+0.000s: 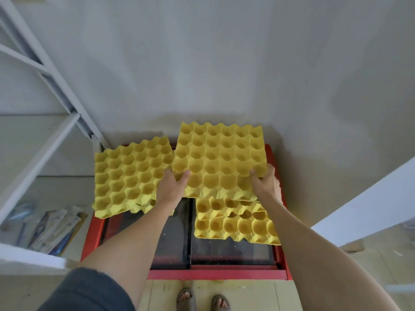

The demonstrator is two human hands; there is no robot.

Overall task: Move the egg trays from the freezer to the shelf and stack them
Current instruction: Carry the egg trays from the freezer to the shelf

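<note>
Yellow pulp egg tray point(219, 158) sits lifted above the red freezer point(215, 274), pinched at its near corners: the left hand point(171, 185) curls its grip on the seven o'clock corner, the right hand point(266, 184) on the five o'clock corner. More trays point(235, 225) lie under it at six o'clock, and another pile point(128, 180) sits at nine o'clock. The white shelf frame point(45, 140) stands farther out at nine o'clock, nearer the left hand, so the carry likely swings leftward, tray level.

Shop storeroom, chest freezer point(184, 276), metal shelving point(56, 72)
</note>
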